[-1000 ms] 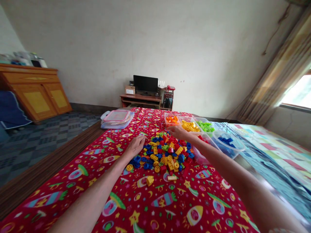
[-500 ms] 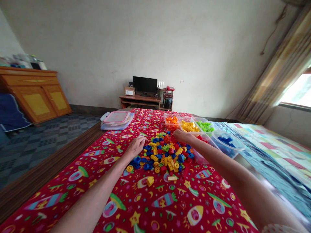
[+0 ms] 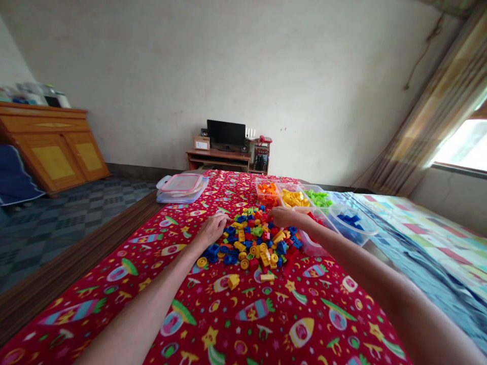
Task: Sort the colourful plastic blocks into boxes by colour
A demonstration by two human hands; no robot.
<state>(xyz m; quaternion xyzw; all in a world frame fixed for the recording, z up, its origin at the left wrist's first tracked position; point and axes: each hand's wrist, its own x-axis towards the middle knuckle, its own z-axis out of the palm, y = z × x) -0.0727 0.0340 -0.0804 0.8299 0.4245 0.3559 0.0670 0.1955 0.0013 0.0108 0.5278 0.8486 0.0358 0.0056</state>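
Note:
A heap of small plastic bricks (image 3: pixel 254 241) in blue, yellow, red and green lies on a red patterned cloth (image 3: pixel 236 314). My left hand (image 3: pixel 213 227) rests at the heap's left edge, fingers curled, with nothing visible in them. My right hand (image 3: pixel 283 217) hovers over the heap's far right side, fingers bent down into the bricks; what they hold, if anything, is hidden. Beyond stand clear tubs of orange bricks (image 3: pixel 268 191), yellow bricks (image 3: pixel 292 197), green bricks (image 3: pixel 318 196), red bricks (image 3: pixel 315 238) and blue bricks (image 3: pixel 352 223).
A stack of clear lidded boxes with a pink-rimmed lid (image 3: pixel 181 186) sits at the cloth's far left. A striped blanket (image 3: pixel 429 238) lies on the right. A wooden cabinet (image 3: pixel 53 147) and a low table with a monitor (image 3: pixel 225 134) stand by the walls.
My right hand has drawn back from the orange tub down toward the heap's right side. My left hand has stayed at the heap's left edge.

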